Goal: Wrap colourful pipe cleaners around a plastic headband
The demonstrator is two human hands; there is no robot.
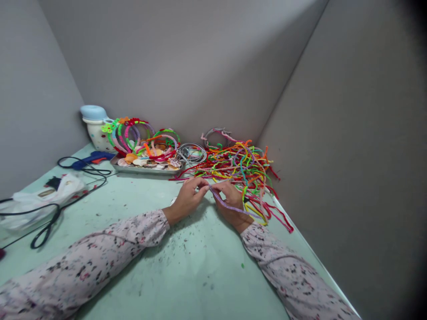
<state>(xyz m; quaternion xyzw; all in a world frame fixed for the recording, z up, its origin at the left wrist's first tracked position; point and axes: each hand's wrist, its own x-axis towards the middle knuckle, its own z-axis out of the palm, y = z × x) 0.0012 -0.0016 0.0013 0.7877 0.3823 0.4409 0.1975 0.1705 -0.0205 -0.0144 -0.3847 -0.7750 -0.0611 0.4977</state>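
A purple pipe cleaner (230, 206) is pinched between both hands, its long tail trailing across my right wrist. My left hand (189, 198) grips its end with thumb and forefinger. Closed on the same strip, my right hand (229, 201) sits just to the right, fingertips almost touching the left ones. What lies between the fingertips is too small to make out fully. Just behind the right hand spreads a tangled heap of colourful pipe cleaners (230, 164). Several fuzzy wrapped headbands (133, 133) stand at the back left.
A metal tray (147, 170) of seashells sits under the headbands, beside a coil of grey bands (193, 153). Further left are a white cup with a blue lid (94, 113), a blue glue gun (91, 159), a black cable (55, 222) and a plastic bag (40, 200). Grey walls enclose the table.
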